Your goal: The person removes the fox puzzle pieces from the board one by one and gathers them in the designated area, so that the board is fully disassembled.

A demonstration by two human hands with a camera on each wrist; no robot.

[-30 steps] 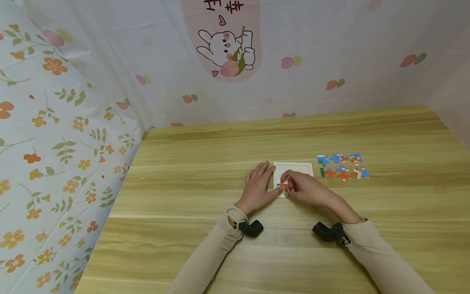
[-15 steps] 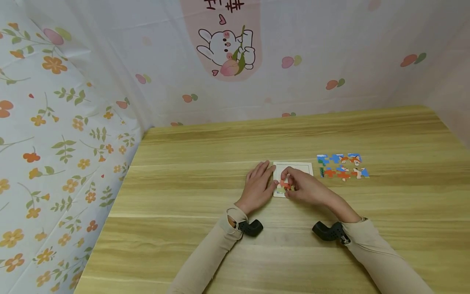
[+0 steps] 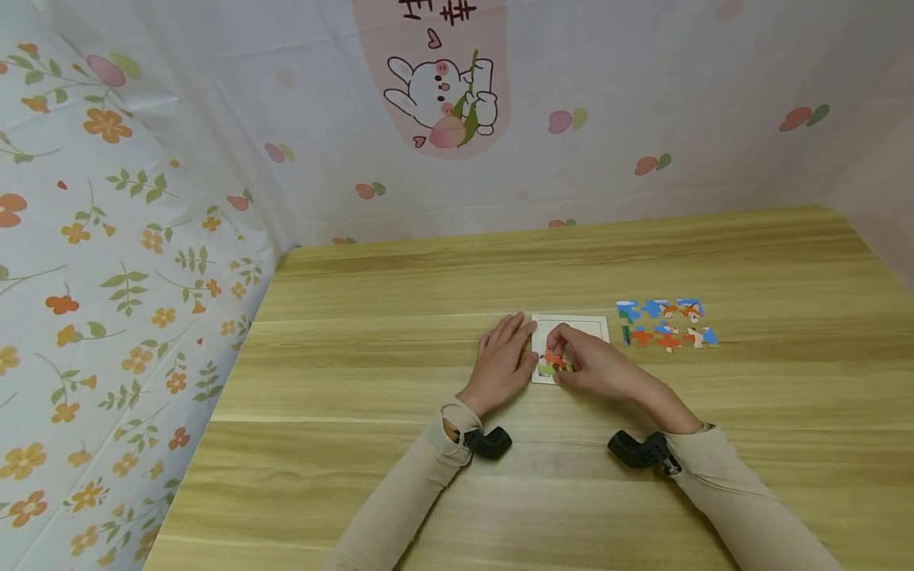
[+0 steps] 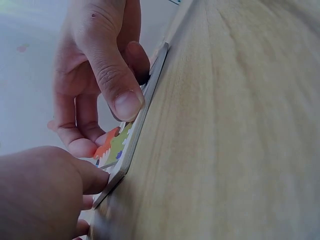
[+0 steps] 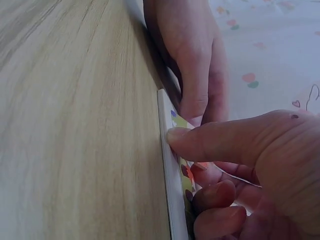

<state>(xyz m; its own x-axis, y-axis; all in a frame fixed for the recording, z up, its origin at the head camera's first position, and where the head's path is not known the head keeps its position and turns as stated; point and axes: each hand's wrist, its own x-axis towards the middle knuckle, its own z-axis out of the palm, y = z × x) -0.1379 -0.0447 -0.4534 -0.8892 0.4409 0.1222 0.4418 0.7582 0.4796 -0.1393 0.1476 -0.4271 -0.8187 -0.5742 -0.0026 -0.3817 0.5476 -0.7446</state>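
Observation:
A small white puzzle tray [image 3: 581, 323] lies on the table, with green and orange puzzle pieces along its near side. My left hand [image 3: 501, 369] rests at the tray's left edge, its fingers stretched out and its thumb near the corner. My right hand [image 3: 600, 365] bends over the tray, thumb and fingers curled about an orange puzzle piece [image 3: 554, 358]. The right wrist view shows the right thumb [image 5: 187, 142] on the tray's rim and the curled fingers over the pieces. From the left wrist view, the orange piece [image 4: 106, 146] sits beside green ones [image 4: 119, 142]. The right hand partly hides the pieces.
To the tray's right, several loose puzzle pieces [image 3: 669, 342] with fox and sky parts lie in two rows on the wooden table [image 3: 400, 317]. Behind the table hangs a printed cloth [image 3: 307, 95]; a floral cloth [image 3: 136, 277] covers the left side.
The orange piece has shifted and turned slightly under the right fingers, and more green shows below it. The right index finger has risen a little. The left thumb has drawn back slightly.

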